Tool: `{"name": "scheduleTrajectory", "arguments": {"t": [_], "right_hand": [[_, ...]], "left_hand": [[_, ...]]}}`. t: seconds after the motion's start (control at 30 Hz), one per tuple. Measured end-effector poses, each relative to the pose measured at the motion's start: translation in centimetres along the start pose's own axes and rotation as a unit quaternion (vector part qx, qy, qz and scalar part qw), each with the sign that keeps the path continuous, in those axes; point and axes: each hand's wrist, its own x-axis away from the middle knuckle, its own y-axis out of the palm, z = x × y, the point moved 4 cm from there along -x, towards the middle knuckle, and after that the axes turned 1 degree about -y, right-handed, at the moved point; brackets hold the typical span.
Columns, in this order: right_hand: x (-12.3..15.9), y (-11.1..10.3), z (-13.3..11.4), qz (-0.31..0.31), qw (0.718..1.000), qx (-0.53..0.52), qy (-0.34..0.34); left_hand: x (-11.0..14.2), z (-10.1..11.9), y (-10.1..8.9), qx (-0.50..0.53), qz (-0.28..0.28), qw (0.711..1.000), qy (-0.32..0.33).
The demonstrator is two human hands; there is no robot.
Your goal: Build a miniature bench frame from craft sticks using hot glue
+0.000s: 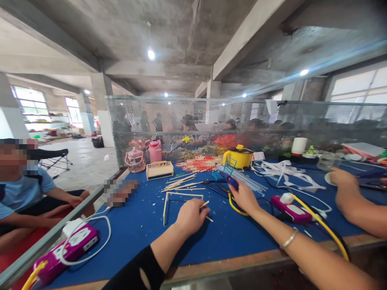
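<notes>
— Left hand (191,216), lower centre of the frame: fingers?
— Curled together; a stick (205,204) is pinched between thumb and fingertips.
— Wooden frame (185,194)?
— Centre of the frame, laid flat on the blue table (130,241); its right side is partly covered by the left hand. Whether it is touched cannot be told.
— Right hand (244,196), right of centre?
— Fingers closed; a blue tool (232,181) is gripped, its tip not made out.
— Loose sticks (181,183)?
— Heaped just above the wooden frame.
</notes>
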Motion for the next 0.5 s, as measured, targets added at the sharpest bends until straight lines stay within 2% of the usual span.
{"name": "scheduleTrajectory", "arguments": {"t": [0.1, 0.17, 0.23, 0.33, 0.4, 0.5], "right_hand": [[0.0, -1.0, -0.9, 0.097, 0.994, -0.044, -0.006], [1.4, -1.4, -1.6, 0.124, 0.989, -0.079, -0.030], [3.3, -1.2, -2.4, 0.086, 0.989, -0.093, -0.072], [6.0, -0.7, -3.4, 0.009, 0.984, -0.078, -0.160], [6.9, -0.6, -4.0, -0.018, 0.974, -0.063, -0.215], [7.2, -0.6, -4.5, -0.040, 0.966, -0.058, -0.247]], "left_hand": [[-0.2, -0.8, -0.4, 0.021, 0.013, 0.999, -0.037], [-0.1, -1.1, -0.6, 0.019, 0.012, 0.997, -0.073], [0.5, -1.0, -0.8, -0.006, -0.001, 0.995, -0.095], [2.7, -0.1, -0.9, -0.053, -0.019, 0.995, -0.080], [4.8, 0.6, -1.1, -0.049, 0.006, 0.996, -0.068], [7.5, 0.8, -1.3, 0.061, 0.073, 0.991, -0.091]]}}
